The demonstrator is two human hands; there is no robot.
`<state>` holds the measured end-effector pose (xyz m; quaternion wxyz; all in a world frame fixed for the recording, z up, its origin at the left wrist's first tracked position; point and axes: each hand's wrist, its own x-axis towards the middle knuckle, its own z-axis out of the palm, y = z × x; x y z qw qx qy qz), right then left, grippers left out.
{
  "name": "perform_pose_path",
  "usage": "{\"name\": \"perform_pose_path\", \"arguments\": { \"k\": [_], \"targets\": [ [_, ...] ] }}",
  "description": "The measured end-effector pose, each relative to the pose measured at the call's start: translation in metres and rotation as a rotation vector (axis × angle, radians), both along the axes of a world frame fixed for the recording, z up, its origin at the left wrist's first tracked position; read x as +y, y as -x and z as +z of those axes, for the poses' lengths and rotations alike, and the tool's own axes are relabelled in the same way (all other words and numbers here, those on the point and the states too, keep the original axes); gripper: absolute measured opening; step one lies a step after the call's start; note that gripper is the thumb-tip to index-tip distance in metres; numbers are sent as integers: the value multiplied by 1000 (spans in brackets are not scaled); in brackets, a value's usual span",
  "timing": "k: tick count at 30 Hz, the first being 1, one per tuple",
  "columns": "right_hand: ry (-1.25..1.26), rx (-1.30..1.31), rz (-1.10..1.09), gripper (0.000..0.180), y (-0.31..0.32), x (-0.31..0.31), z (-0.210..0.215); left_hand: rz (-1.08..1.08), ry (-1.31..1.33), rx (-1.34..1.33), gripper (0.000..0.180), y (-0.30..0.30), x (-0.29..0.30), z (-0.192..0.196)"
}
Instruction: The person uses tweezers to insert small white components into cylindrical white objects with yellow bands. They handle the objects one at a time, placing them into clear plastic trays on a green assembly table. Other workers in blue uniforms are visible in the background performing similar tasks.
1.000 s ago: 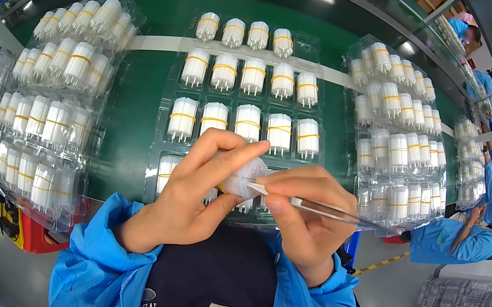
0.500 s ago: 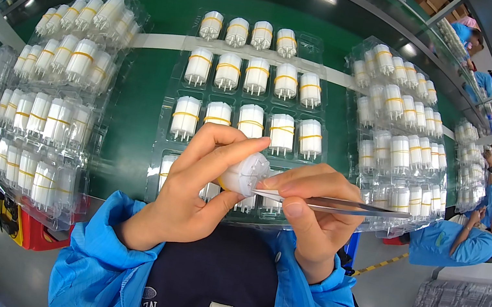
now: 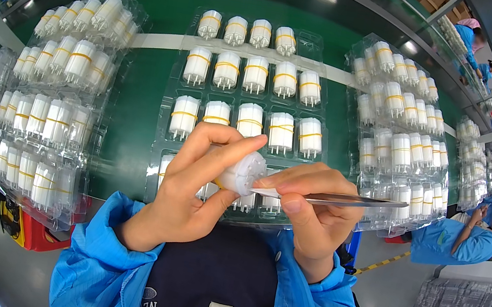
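My left hand (image 3: 189,193) holds a small white cylindrical plastic part (image 3: 243,171) between thumb and fingers, its round end turned toward me. My right hand (image 3: 314,215) pinches metal tweezers (image 3: 343,201), whose tips touch the end of that part. Both hands hover just above the near edge of a clear plastic tray (image 3: 171,91) filled with rows of white cylinders with yellow bands (image 3: 256,76). The tray's nearest row is partly hidden behind my hands.
More clear trays of the same white parts stand at the left (image 3: 49,112) and right (image 3: 395,127) on a green work surface (image 3: 135,108). A person in blue (image 3: 461,237) works at the right. A red and yellow object (image 3: 26,226) sits low left.
My left hand has turned the white part slightly and lifted it a little. The tweezers stay against its end; my right hand has barely shifted.
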<state>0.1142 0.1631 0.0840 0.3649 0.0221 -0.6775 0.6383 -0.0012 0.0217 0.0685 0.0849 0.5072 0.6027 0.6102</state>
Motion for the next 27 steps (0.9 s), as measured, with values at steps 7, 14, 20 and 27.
{"name": "perform_pose_path", "arguments": {
  "k": [7,14,20,27],
  "targets": [
    [-99,-75,-50,11,-1,0,2,33,17,55,64,0,1,-3],
    [-395,-62,-89,10,3,0,13,26,37,55,67,-1,2,-2],
    [375,-60,137,11,-3,0,5,-127,5,-192,64,-2,1,-6],
    [7,-32,13,12,-1,3,-2,-167,-13,-291,62,-1,1,-9]
  ]
}}
